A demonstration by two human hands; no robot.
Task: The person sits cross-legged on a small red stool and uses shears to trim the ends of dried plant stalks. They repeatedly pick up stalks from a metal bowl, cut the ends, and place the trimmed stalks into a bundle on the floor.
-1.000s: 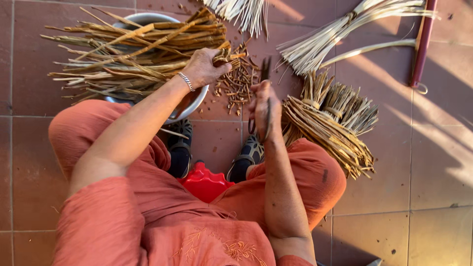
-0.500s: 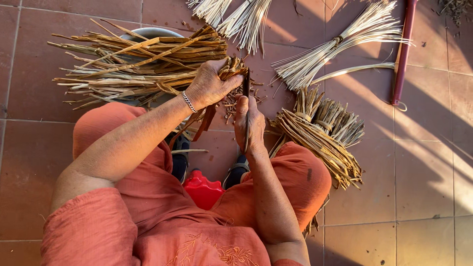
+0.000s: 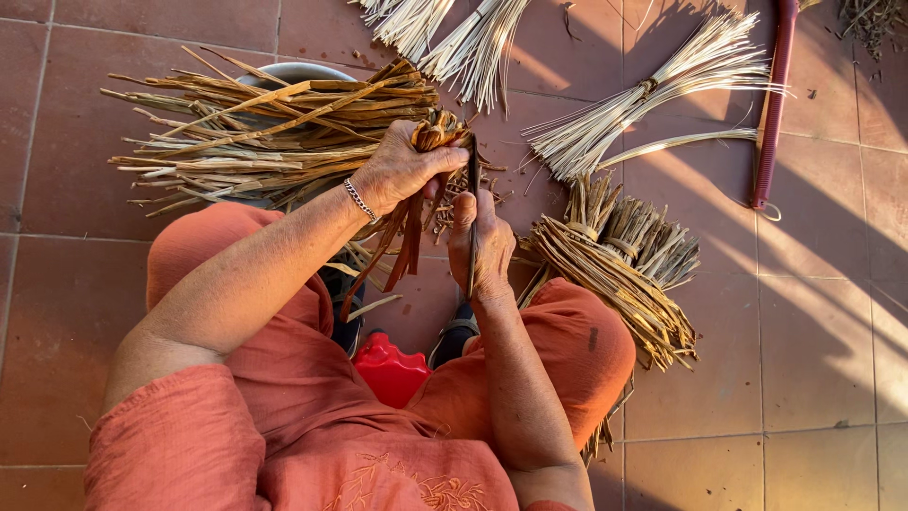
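Fibrous brown leaf strips (image 3: 416, 222) gripped by left hand (image 3: 402, 170), right hand (image 3: 482, 246) seemingly holding a thin blade (image 3: 472, 203).

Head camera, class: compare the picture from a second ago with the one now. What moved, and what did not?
The right hand rose from the knee to meet the left hand, its knife now upright against the brown strips that the left hand grips; their ends now hang down. The left hand stayed closed on them. The bowl and floor bundles lie unmoved.
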